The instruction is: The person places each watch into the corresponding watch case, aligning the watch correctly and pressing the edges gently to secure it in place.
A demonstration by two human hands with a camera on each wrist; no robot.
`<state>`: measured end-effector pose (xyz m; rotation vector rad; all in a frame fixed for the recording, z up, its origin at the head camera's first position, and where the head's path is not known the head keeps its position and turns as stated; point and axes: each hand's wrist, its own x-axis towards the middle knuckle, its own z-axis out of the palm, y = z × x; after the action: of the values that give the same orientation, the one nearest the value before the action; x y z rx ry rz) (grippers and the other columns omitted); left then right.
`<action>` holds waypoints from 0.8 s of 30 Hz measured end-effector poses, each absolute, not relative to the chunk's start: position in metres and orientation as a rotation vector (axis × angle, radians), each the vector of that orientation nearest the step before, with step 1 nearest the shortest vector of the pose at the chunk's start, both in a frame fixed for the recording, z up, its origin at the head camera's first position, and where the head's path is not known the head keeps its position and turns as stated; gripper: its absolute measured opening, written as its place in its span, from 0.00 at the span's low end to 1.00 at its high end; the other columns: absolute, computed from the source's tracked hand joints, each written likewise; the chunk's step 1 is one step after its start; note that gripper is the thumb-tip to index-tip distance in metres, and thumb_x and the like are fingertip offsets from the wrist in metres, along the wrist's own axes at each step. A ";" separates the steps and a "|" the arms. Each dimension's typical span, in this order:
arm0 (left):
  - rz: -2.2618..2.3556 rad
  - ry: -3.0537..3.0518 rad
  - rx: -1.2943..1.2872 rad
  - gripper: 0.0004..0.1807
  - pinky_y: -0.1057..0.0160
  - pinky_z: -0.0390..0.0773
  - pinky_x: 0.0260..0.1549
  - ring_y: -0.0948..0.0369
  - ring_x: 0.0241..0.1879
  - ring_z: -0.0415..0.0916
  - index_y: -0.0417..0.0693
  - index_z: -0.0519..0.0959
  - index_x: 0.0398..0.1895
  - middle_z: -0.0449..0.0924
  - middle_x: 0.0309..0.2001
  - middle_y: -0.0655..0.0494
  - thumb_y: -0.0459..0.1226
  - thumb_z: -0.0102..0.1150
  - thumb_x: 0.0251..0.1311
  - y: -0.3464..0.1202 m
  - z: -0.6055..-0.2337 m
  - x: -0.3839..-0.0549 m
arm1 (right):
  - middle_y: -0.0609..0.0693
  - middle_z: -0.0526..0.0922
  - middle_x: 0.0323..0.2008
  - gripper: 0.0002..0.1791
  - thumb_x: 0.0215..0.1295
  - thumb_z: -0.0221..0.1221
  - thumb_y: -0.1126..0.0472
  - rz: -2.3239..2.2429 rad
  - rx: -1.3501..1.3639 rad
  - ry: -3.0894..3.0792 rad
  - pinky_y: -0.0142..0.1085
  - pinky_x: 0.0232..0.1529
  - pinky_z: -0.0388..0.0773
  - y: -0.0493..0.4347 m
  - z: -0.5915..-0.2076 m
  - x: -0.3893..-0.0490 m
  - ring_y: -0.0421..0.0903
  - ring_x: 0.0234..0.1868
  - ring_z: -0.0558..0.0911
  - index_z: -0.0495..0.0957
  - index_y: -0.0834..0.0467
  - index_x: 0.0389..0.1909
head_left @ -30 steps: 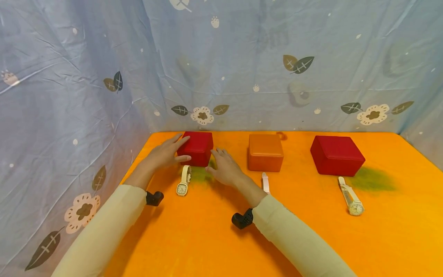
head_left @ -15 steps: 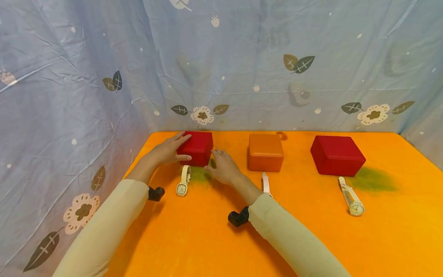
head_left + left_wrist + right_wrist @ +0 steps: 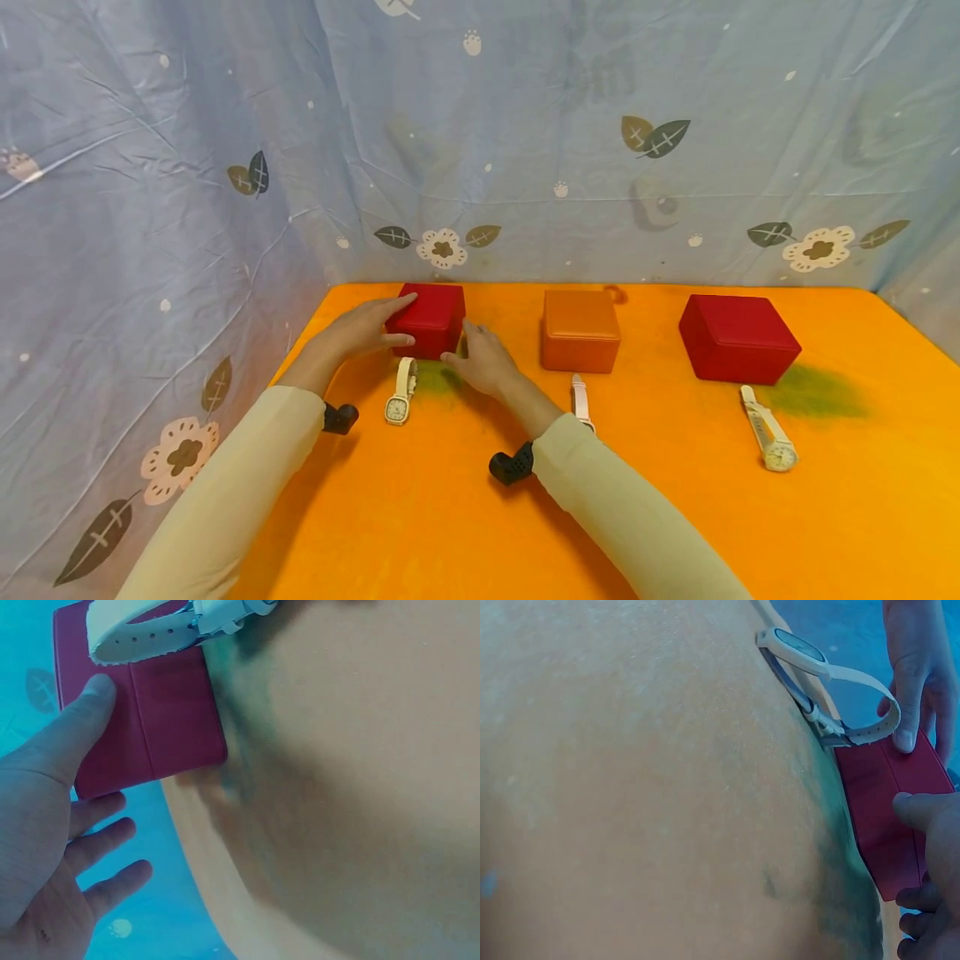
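Both your left hand (image 3: pixel 362 327) and right hand (image 3: pixel 487 363) flank the left red box (image 3: pixel 429 320), fingers loose, grip released. One watch (image 3: pixel 398 407) lies just before it.

The faint lettering (image 3: pixel 603 77) on the curtain (image 3: pixel 495 150) and the watch dials (image 3: pixel 397 409) cannot be read.

The left hand (image 3: pixel 34 836) extends its thumb across a red box (image 3: pixel 176 712), three fingers (image 3: pixel 112 840) spread below. A white watch strap (image 3: pixel 165 641) overlaps the box; blue cloth (image 3: pixel 169 922) borders the surface (image 3: pixel 367 712).
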<state>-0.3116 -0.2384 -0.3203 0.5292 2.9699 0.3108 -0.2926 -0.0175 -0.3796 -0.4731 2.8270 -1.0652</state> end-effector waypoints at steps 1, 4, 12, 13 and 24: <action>0.317 2.971 0.538 0.45 0.41 0.61 0.67 0.42 0.68 0.60 0.55 0.53 0.76 0.60 0.72 0.42 0.51 0.63 0.59 -0.239 -0.321 -0.312 | 0.59 0.65 0.70 0.44 0.65 0.59 0.45 -1.071 -0.476 2.827 0.51 0.69 0.63 -0.018 -0.379 -0.293 0.59 0.69 0.65 0.52 0.58 0.75; 0.330 2.983 0.572 0.45 0.42 0.63 0.66 0.43 0.66 0.64 0.53 0.55 0.76 0.63 0.70 0.42 0.49 0.65 0.58 -0.240 -0.323 -0.313 | 0.60 0.69 0.66 0.43 0.65 0.60 0.46 -1.088 -0.485 2.827 0.50 0.67 0.67 -0.020 -0.381 -0.295 0.58 0.64 0.71 0.54 0.58 0.74; 0.381 3.017 0.589 0.43 0.47 0.70 0.62 0.45 0.58 0.72 0.53 0.60 0.73 0.71 0.65 0.42 0.47 0.68 0.56 -0.241 -0.330 -0.312 | 0.60 0.69 0.65 0.43 0.66 0.59 0.46 -1.116 -0.455 2.798 0.48 0.65 0.70 -0.028 -0.385 -0.294 0.57 0.62 0.72 0.52 0.60 0.74; 0.381 3.021 0.586 0.43 0.48 0.70 0.62 0.46 0.57 0.72 0.54 0.60 0.73 0.71 0.65 0.41 0.47 0.67 0.55 -0.241 -0.330 -0.312 | 0.60 0.69 0.65 0.44 0.66 0.59 0.46 -1.126 -0.446 2.797 0.48 0.65 0.70 -0.029 -0.385 -0.295 0.57 0.61 0.72 0.52 0.61 0.74; 0.380 3.047 0.562 0.42 0.52 0.75 0.54 0.49 0.47 0.73 0.56 0.62 0.72 0.75 0.61 0.41 0.47 0.69 0.54 -0.240 -0.324 -0.315 | 0.60 0.71 0.62 0.43 0.63 0.63 0.48 -1.156 -0.420 2.804 0.45 0.64 0.71 -0.035 -0.381 -0.302 0.55 0.59 0.73 0.55 0.64 0.71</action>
<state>-0.3146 -0.2401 -0.3235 0.5615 3.0469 0.3796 -0.3019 -0.0350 -0.3810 -0.4196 2.8038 -1.1556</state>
